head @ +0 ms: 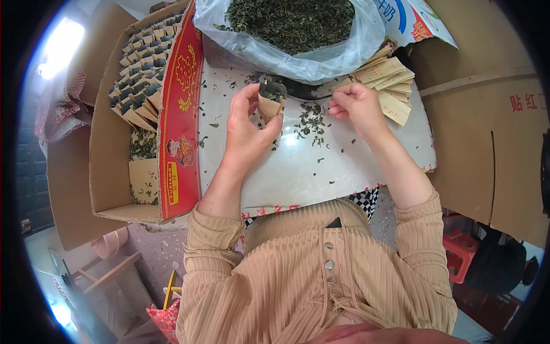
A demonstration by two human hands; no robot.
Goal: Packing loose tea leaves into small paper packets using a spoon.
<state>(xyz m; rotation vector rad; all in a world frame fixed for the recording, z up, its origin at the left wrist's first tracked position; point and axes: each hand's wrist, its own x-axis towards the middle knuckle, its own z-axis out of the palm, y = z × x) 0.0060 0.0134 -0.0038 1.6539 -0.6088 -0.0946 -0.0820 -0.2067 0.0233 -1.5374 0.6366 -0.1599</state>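
My left hand (251, 129) holds a small kraft paper packet (270, 107) upright, its dark-lined mouth open with dried green leaves inside. To the right, my right hand (356, 105) has its fingers curled at the end of a dark scoop-like tool (305, 91); its grip there is partly hidden. Loose dried leaves (313, 122) lie on the pale tabletop (279, 185) between the hands. Beyond them stands a clear plastic bag (253, 47) full of dried leaves (292, 21). Flat paper packets (393, 79) are fanned out beside my right hand.
At left, a cardboard box with a red side (182, 107) holds rows of filled packets (144, 64) and scattered leaves. Large cardboard boxes (472, 129) stand at right, with a printed white carton (417, 21) behind the packets. A red plastic stool (459, 256) is at lower right.
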